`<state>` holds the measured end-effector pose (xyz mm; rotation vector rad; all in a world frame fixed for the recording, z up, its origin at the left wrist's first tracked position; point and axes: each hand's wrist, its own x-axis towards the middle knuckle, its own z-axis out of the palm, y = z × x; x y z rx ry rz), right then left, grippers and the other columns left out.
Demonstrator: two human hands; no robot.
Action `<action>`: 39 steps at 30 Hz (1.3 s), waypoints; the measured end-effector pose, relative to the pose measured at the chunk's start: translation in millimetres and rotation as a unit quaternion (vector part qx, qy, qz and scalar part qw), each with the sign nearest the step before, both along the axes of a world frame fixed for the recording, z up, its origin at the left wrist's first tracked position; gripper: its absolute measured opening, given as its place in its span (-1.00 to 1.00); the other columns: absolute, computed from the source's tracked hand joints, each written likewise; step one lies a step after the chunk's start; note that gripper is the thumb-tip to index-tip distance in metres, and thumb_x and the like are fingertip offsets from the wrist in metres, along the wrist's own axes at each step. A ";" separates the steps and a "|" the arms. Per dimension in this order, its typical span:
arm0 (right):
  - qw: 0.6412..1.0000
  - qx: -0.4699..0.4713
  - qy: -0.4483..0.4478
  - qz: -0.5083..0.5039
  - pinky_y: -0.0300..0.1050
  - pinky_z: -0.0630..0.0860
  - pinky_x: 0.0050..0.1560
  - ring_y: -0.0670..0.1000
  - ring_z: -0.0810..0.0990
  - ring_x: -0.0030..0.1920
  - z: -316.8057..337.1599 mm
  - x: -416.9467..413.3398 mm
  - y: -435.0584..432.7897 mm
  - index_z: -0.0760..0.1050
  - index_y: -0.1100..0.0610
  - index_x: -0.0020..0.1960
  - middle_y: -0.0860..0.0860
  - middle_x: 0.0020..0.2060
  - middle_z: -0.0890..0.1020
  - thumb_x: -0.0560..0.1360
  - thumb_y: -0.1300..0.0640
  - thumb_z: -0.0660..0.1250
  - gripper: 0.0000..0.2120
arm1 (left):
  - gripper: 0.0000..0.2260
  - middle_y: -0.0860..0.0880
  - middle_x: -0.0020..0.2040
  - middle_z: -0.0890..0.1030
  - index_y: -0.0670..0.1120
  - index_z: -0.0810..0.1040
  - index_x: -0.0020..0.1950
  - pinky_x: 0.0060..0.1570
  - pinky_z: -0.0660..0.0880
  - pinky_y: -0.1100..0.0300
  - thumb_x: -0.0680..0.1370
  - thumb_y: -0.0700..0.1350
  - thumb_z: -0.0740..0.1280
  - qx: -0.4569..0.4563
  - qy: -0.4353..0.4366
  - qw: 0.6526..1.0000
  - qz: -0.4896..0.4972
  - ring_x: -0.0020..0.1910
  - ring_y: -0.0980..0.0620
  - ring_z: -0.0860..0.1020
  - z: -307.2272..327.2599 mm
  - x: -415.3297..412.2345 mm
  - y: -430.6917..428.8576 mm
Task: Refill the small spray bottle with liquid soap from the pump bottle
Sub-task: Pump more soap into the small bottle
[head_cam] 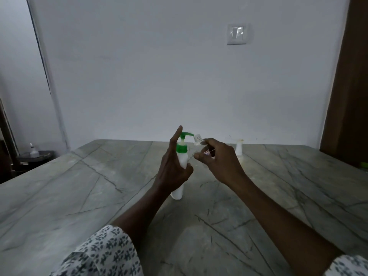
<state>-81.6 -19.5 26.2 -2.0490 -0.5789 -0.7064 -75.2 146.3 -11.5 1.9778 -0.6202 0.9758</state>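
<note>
A white pump bottle with a green collar and green pump head stands on the marble table, tilted slightly. My left hand grips its body, index finger raised beside the pump head. My right hand holds the small clear spray bottle, uncapped and tilted, its threaded neck just under the green spout. Most of the small bottle is hidden by my fingers.
A small white piece, perhaps the spray cap, stands on the table behind my right hand. A dark side shelf with a small white bottle is at far left. A brown door is at right, and a wall switch hangs above.
</note>
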 end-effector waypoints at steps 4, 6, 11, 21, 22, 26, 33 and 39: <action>1.000 -0.010 0.000 -0.014 -0.25 0.45 -0.11 -0.04 0.59 -0.10 -5.5 1.7 -1.5 0.52 0.11 0.22 0.00 -0.08 0.65 0.44 -0.01 0.45 -0.60 | -0.06 0.39 0.25 0.42 0.08 0.07 0.57 -0.05 0.47 0.49 0.31 -0.32 0.45 0.015 -0.005 1.000 -0.015 0.01 0.22 0.57 2.2 1.4 1.5; 1.000 -0.019 0.004 -0.021 -0.24 0.46 -0.09 -0.05 0.58 -0.11 -7.7 2.5 -3.0 0.51 0.09 0.22 -0.02 -0.08 0.64 0.44 -0.02 0.44 -0.60 | -0.09 0.35 0.23 0.42 0.06 0.09 0.54 -0.05 0.48 0.48 0.32 -0.29 0.46 0.020 -0.008 1.000 -0.017 0.01 0.21 0.56 2.7 1.9 0.6; 1.000 -0.021 -0.005 -0.014 -0.26 0.45 -0.12 -0.06 0.55 -0.13 -7.1 3.0 -4.7 0.51 0.08 0.22 -0.06 -0.12 0.60 0.44 0.00 0.43 -0.62 | -0.15 0.21 0.12 0.47 0.02 0.11 0.50 -0.11 0.47 0.50 0.31 -0.24 0.45 0.025 -0.014 0.999 -0.025 -0.04 0.27 0.56 4.7 3.3 0.9; 0.999 -0.050 0.009 0.001 -0.38 0.34 -0.14 -0.03 0.54 -0.09 -7.3 0.0 -18.6 0.51 0.14 0.23 0.04 -0.06 0.63 0.44 0.10 0.45 -0.62 | -0.14 0.08 0.00 0.57 0.13 0.10 0.49 -0.18 0.44 0.47 0.30 -0.22 0.43 0.140 0.034 0.989 -0.019 -0.10 0.21 0.56 16.3 2.7 19.4; 0.998 -0.055 0.011 0.002 -0.46 0.31 -0.18 -0.03 0.53 -0.11 -9.1 0.0 -20.9 0.52 0.14 0.23 0.02 -0.07 0.62 0.44 0.12 0.45 -0.61 | -0.12 0.06 -0.02 0.59 0.16 0.08 0.50 -0.19 0.46 0.42 0.30 -0.22 0.43 0.156 0.038 0.987 -0.018 -0.11 0.21 0.56 17.0 2.0 20.8; 0.998 -0.064 0.014 0.000 -0.53 0.30 -0.21 -0.05 0.52 -0.13 -13.9 0.0 -26.0 0.53 0.17 0.22 0.00 -0.10 0.60 0.43 0.13 0.45 -0.62 | 0.00 0.12 -0.08 0.60 0.29 -0.06 0.57 -0.22 0.47 0.46 0.30 -0.17 0.41 0.195 0.056 0.979 -0.029 -0.15 0.21 0.57 17.7 2.0 19.8; 0.998 -0.061 0.020 -0.003 -0.26 0.34 -0.08 -0.01 0.56 -0.09 -16.3 1.8 -25.6 0.53 0.17 0.20 0.07 -0.05 0.65 0.45 0.11 0.44 -0.65 | -0.16 0.20 -0.10 0.55 0.20 0.09 0.48 -0.28 0.42 0.49 0.28 -0.13 0.40 0.179 0.050 0.982 -0.025 -0.15 0.22 0.56 14.8 6.1 16.5; 0.998 -0.063 0.025 -0.003 -0.31 0.34 -0.15 -0.04 0.54 -0.11 -23.2 3.8 -21.6 0.53 0.16 0.20 0.04 -0.08 0.62 0.44 0.11 0.45 -0.64 | -0.26 0.19 -0.13 0.56 0.12 0.20 0.39 -0.27 0.45 0.48 0.28 -0.17 0.43 0.157 0.052 0.986 -0.019 -0.16 0.22 0.58 12.8 10.1 16.3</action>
